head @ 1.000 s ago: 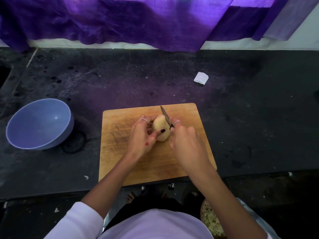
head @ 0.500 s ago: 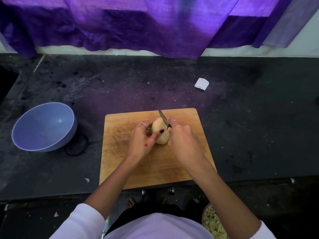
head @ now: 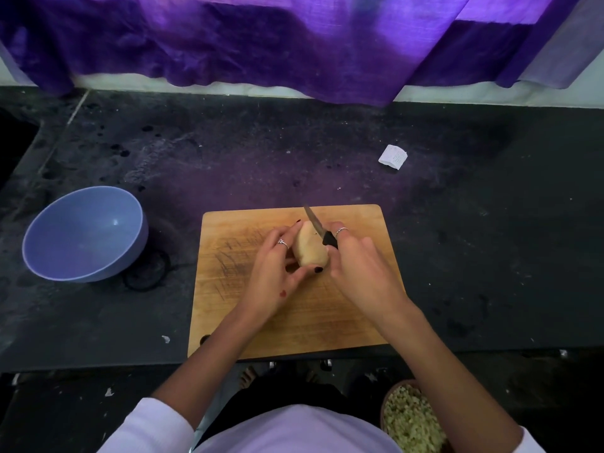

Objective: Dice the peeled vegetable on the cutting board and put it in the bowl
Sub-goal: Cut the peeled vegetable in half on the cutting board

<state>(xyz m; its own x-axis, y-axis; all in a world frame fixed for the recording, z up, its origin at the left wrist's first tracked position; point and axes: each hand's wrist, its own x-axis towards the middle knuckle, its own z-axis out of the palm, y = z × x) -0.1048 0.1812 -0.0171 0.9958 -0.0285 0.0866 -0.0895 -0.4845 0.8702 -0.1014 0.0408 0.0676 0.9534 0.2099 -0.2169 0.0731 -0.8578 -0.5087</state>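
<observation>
**Steadying a Peeled Potato for the Knife**

Lying on the dark counter (head: pixel 457 256), the wooden cutting board (head: pixel 327 322) carries the work — bowl (head: pixel 83 233) well apart to its left. Left hand (head: pixel 277 276) curls round the peeled potato (head: pixel 309 250); right hand (head: pixel 362 266) grips the knife (head: pixel 318 228), blade on the potato's far end.
</observation>
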